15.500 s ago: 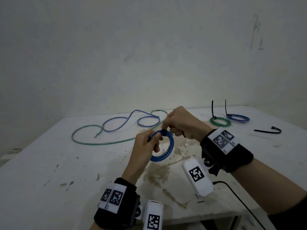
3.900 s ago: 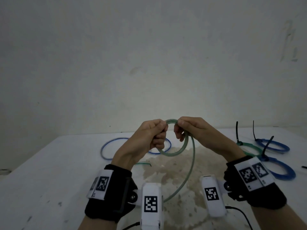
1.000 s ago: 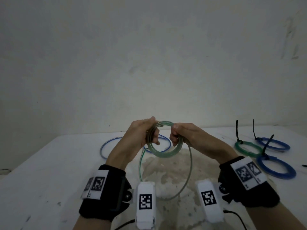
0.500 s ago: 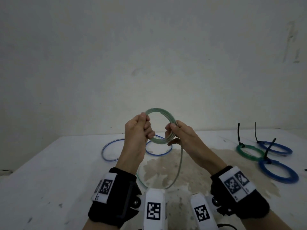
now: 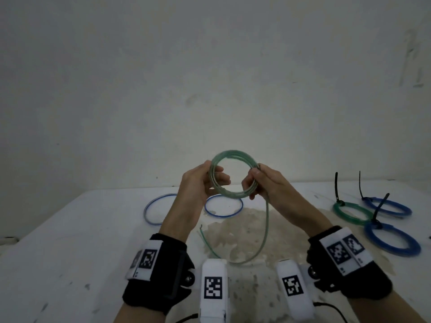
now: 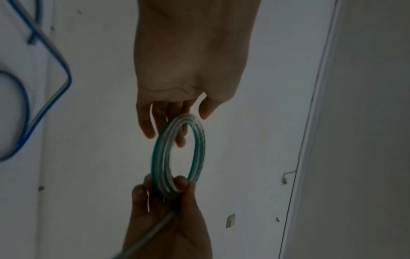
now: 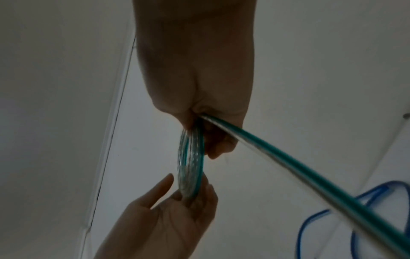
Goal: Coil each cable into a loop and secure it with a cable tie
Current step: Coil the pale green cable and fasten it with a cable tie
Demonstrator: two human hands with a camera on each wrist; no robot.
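A green cable coil (image 5: 233, 155) of several turns hangs in the air between both hands, above the white table (image 5: 70, 241). My left hand (image 5: 217, 174) holds its left side, fingers reaching through the ring and thumb on the outside. My right hand (image 5: 253, 186) pinches the right side. From the right hand the loose green tail (image 5: 265, 224) drops to the table and curves back to its free end near my left forearm. The left wrist view shows the ring (image 6: 197, 149) end to end between the two hands. In the right wrist view the tail (image 7: 288, 161) leaves my right fist.
A loose blue cable (image 5: 161, 210) lies in loops on the table behind my hands. At the right lie three tied coils with black ties standing up: one green (image 5: 352, 213) and two blue (image 5: 387, 206) (image 5: 391, 238). A brown stain (image 5: 245, 229) marks the table's middle.
The hands have raised and turned the green ring, which now looks wider. More cable has gone onto it, and the hanging tail is shorter, its free end now in sight.
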